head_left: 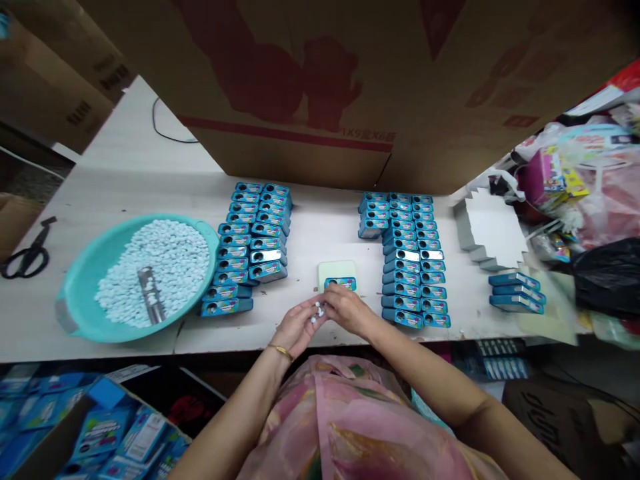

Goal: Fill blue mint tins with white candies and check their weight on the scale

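My left hand (299,327) is cupped, palm up, just in front of the bench's middle, with several small pale candies (319,311) lying on its palm and fingers. Over it, my right hand (349,311) has its fingers drawn together at the candies; what is between the fingertips is hidden. Right beyond the fingers, a small blue box (341,283) with a dark round hole in its top rests on a pale green square pad, perhaps a small scale (330,269). The right fingers partly cover the box's near edge.
A turquoise basin (73,293) of pale candies, holding a metal scoop (151,297), stands left. Rows of blue boxes (235,243) flank the middle, with more rows (403,267) right. A large carton (310,87) blocks the back. Scissors (31,257) lie far left.
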Demonstrator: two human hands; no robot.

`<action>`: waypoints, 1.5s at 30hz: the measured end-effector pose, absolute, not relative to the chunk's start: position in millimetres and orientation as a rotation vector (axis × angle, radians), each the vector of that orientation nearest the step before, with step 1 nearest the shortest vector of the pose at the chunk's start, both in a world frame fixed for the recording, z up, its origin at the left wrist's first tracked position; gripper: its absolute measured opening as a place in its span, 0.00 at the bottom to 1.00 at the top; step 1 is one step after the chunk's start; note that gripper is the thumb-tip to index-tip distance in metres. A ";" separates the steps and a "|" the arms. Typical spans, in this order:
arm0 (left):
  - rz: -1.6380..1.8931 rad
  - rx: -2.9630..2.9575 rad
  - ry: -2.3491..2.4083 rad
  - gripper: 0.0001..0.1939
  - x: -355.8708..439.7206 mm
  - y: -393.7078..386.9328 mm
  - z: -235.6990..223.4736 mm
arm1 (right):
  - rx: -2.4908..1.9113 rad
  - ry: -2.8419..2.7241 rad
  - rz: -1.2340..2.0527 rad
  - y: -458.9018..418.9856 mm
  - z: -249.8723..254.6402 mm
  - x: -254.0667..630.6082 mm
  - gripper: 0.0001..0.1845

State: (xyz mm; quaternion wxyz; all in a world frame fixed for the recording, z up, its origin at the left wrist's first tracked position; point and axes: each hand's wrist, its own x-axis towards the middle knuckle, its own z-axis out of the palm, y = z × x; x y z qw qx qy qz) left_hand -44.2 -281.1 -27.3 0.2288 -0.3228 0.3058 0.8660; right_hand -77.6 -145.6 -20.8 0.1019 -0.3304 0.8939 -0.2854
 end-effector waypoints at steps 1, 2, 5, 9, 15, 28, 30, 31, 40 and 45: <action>2.394 -0.878 0.846 0.12 -49.5 -280.9 -26.1 | -0.931 2.673 -0.901 -144.4 -21.9 -81.8 0.07; 2.399 -0.865 0.850 0.12 -53.7 -281.4 -25.6 | -0.879 2.701 -0.955 -142.9 -23.6 -85.8 0.07; 2.397 -0.863 0.874 0.12 -58.9 -285.7 -27.5 | -0.748 2.744 -1.058 -136.6 -31.2 -96.0 0.09; 2.396 -0.955 0.854 0.13 -49.9 -295.7 -32.9 | -0.663 2.762 -1.149 -128.4 -34.6 -97.5 0.09; 2.356 -0.970 0.750 0.15 -16.8 -304.8 -40.1 | -1.011 2.658 -0.929 -146.6 -21.2 -51.1 0.10; 2.194 -0.959 0.693 0.17 28.4 -317.2 -53.1 | -1.209 2.454 -0.497 -179.8 -42.8 -17.8 0.07; 2.200 -0.930 0.669 0.15 26.8 -317.2 -53.1 | -1.236 2.452 -0.477 -180.0 -40.0 -18.8 0.07; 2.211 -0.923 0.663 0.15 25.7 -317.1 -53.1 | -1.232 2.458 -0.472 -180.0 -38.4 -19.0 0.06; 2.223 -0.971 0.593 0.16 21.7 -316.3 -55.9 | -1.241 2.364 -0.871 -163.5 -27.2 -14.8 0.14; 2.168 -0.958 0.599 0.15 20.8 -314.9 -55.7 | -1.005 2.482 -1.172 -129.2 -22.7 -21.2 0.12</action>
